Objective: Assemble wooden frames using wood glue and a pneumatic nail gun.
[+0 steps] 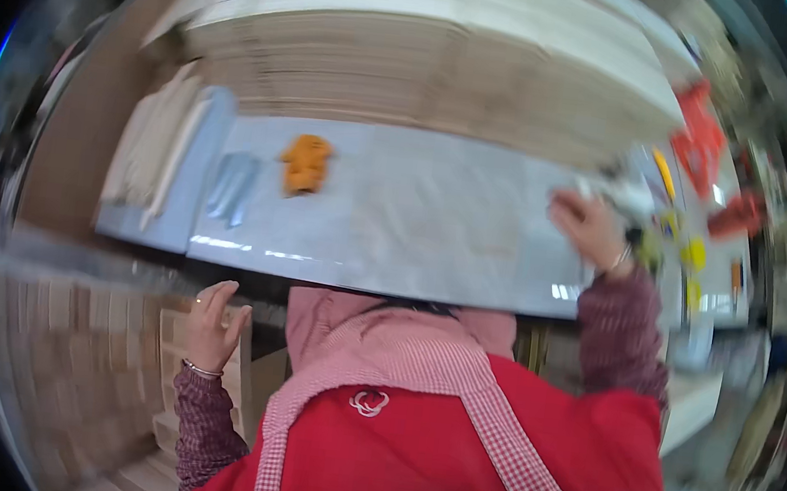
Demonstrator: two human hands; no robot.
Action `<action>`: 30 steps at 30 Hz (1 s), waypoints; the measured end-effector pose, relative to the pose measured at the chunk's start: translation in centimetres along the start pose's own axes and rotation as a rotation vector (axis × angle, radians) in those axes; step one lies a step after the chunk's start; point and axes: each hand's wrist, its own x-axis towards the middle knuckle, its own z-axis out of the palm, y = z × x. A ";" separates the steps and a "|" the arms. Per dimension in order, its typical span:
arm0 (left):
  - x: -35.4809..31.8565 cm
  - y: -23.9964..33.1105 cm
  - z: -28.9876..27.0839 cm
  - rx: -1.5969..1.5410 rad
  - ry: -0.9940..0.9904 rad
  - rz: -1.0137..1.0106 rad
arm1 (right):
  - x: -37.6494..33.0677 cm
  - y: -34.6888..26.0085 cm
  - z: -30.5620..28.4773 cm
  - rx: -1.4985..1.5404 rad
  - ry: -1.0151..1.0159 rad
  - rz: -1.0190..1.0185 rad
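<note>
My right hand [589,230] reaches out to the right end of a pale grey worktable [397,212]; its fingers curl beside a whitish crumpled object [621,195], and motion blur hides whether it grips it. My left hand [213,322] hangs below the table's front edge with fingers apart, holding nothing, next to a stack of light wooden boards [173,337]. An orange glove or cloth [305,163] lies on the table at the left, beside a pale blue one [232,187].
A tall stack of flat pale boards [431,67] fills the space behind the table. Narrow light strips [154,148] lie on a blue surface at the left. Yellow, red and orange items [697,182] crowd the right. My red apron fills the lower view.
</note>
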 end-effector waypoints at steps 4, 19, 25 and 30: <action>6.0 4.7 1.6 -0.026 -0.127 0.245 | -2.9 10.2 -6.9 -0.122 0.196 0.278; 12.6 11.8 6.6 -0.030 -0.445 0.301 | 2.4 24.5 -6.5 -0.755 -0.072 0.309; 12.3 11.4 7.0 -0.002 -0.484 0.256 | 3.8 28.6 -4.9 -0.588 -0.158 0.137; 10.4 10.9 6.1 0.116 -0.382 0.250 | 4.0 31.6 -4.5 -0.530 -0.102 0.062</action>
